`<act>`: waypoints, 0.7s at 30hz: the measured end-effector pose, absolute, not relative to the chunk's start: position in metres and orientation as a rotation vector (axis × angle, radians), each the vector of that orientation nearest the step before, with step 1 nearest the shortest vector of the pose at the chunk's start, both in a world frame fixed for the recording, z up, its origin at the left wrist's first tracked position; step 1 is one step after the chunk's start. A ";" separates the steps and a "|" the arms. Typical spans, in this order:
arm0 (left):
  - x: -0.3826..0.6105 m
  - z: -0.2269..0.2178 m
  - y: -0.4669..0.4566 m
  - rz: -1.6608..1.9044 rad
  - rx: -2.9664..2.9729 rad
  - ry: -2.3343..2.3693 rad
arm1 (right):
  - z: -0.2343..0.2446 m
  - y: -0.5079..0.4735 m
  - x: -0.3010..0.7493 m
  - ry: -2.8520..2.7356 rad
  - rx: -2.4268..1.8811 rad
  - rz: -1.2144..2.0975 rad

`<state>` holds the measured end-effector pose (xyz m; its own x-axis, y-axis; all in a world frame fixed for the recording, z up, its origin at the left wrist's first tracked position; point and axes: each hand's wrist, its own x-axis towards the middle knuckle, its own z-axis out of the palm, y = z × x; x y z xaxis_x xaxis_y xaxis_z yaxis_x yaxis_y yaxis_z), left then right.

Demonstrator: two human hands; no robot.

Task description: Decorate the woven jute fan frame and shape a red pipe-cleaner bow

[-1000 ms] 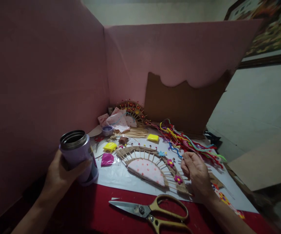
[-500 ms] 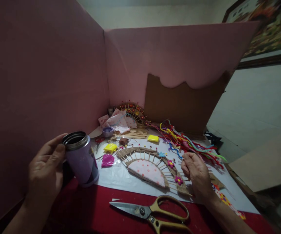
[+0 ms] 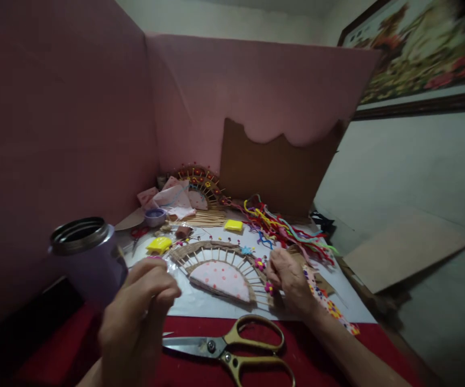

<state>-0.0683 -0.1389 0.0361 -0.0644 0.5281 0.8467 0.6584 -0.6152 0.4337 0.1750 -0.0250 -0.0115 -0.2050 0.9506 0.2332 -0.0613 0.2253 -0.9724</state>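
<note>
My left hand (image 3: 137, 314) is low in the foreground, its fingers curled together with the back toward me. It is just right of a purple metal cup (image 3: 85, 258) with an open steel rim. What the fingers hold, if anything, is hidden. My right hand (image 3: 291, 282) rests on the white sheet (image 3: 216, 306), fingers pinched at the right end of a fan-shaped craft (image 3: 220, 269) made of woven brown arcs, wooden sticks, a pink dotted centre and small flowers. Whatever it pinches is too small to make out.
Gold-handled scissors (image 3: 232, 349) lie on the red cloth in front. Coloured pipe cleaners (image 3: 284, 226), yellow clay blocks (image 3: 159, 245), a small purple pot (image 3: 154, 216), a second fan craft (image 3: 198, 185) and loose sticks lie behind. Pink cardboard walls (image 3: 256, 86) enclose the left and back.
My left hand has left the cup's left side and come round in front to its right, fingers now curled. The view has shifted right. My right hand stays at the craft.
</note>
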 end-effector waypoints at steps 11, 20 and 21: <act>-0.002 0.017 -0.043 -1.552 -2.457 -1.470 | -0.002 -0.027 0.176 -1.267 -0.743 1.534; 0.006 0.005 -0.031 -1.437 -2.530 -1.241 | -0.014 -0.024 0.172 -1.325 -0.788 1.566; 0.008 0.005 -0.031 -1.471 -2.566 -1.191 | -0.015 -0.025 0.171 -1.323 -0.800 1.568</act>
<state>0.0080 -0.0309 0.0048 0.2958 0.6225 0.7245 0.5791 -0.7201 0.3822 0.1714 -0.0246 -0.0152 -0.3804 0.9219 0.0740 -0.2277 -0.0158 -0.9736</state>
